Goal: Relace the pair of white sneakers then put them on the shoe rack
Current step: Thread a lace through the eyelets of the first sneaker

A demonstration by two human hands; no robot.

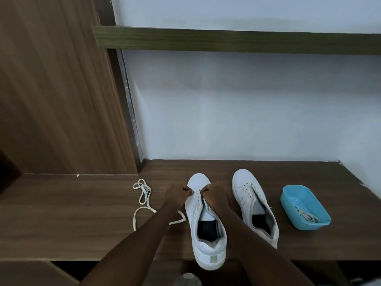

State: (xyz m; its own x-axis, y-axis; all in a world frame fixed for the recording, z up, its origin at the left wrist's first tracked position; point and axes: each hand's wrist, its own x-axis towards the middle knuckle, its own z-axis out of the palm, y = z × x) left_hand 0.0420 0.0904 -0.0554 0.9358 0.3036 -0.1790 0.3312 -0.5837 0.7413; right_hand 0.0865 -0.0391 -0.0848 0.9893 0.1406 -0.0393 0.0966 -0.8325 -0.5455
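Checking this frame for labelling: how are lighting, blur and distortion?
Head view: dim, even light with soft shadows on the wall; the wide-angle lens makes the cabinet panel lean and the shelf slant; left hand and right hand go dark at the sneaker, hiding finger detail; bottom edge blurred.
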